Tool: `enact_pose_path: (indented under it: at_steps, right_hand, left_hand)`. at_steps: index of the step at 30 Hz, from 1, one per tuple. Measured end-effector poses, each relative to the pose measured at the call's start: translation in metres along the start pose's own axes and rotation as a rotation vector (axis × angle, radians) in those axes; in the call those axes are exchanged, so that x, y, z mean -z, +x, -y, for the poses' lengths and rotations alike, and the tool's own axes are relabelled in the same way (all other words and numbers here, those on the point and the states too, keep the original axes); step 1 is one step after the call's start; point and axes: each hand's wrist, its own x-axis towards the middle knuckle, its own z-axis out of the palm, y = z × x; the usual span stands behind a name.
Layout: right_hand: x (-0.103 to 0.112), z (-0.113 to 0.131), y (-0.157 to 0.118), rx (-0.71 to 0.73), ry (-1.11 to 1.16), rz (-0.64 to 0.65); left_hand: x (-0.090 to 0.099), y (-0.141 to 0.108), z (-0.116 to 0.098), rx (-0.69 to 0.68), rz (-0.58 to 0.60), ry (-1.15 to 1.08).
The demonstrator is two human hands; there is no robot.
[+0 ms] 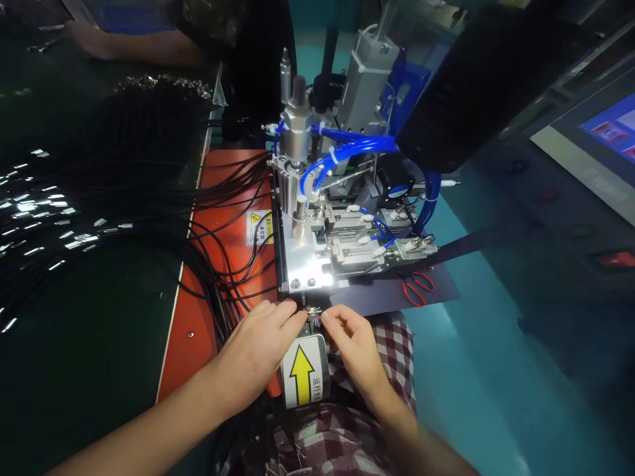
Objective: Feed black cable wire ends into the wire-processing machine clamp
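Note:
Thin coloured wires [314, 311] show in the small gap between my hands, just in front of the machine's metal plate. My left hand [265, 340] is closed, palm down, with its fingertips at the left side of these wires; the cable they seem to come from is mostly hidden under it. On the other side, my right hand [353, 340] pinches at the wire ends with thumb and forefinger. Below the fingertips is a small conveyor [324, 377] with a white label [289, 396] bearing a yellow arrow. A bundle of black cables [211, 291] lies left of my left hand.
A machine with metal cylinders [297, 132] and blue air tubes [347, 149] stands ahead on an orange base [173, 337]. Red-handled scissors [417, 289] lie to the right. Many black cables with shiny ends cover the left table. Another person's forearm [149, 49] is beyond; a screen [610, 132] stands right.

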Motion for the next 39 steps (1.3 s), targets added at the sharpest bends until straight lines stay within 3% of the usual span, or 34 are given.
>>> enact_pose_path:
  at_steps: [8, 15, 17, 23, 29, 32, 35, 39]
  right_hand:
    - [0.003, 0.011, -0.004, 0.299, -0.499, -0.035]
    - [0.006, 0.014, -0.003, 0.373, -0.558, -0.021]
    - [0.007, 0.012, 0.0, 0.338, -0.498, -0.003]
    - [0.01, -0.003, 0.013, -0.033, 0.061, 0.2]
    - [0.008, -0.007, 0.015, -0.015, 0.079, 0.191]
    - [0.003, -0.006, 0.016, 0.06, 0.006, 0.118]
    - [-0.002, -0.006, 0.018, 0.086, 0.0, 0.072]
    - [-0.004, -0.008, 0.017, 0.07, 0.027, 0.084]
  left_hand:
    - [-0.002, 0.0, 0.001, -0.012, -0.046, 0.007]
    - [-0.001, -0.001, 0.001, -0.021, -0.064, -0.008]
    - [-0.001, 0.0, 0.001, -0.022, -0.063, -0.007]
    - [-0.001, 0.001, 0.002, -0.029, -0.065, 0.001]
    - [0.007, 0.0, -0.006, -0.006, -0.067, 0.112]
    - [0.01, 0.0, -0.013, 0.028, 0.016, 0.174]
    - [0.007, 0.0, -0.014, 0.059, 0.109, 0.095]
    - [0.002, 0.001, -0.009, 0.116, 0.123, -0.022]
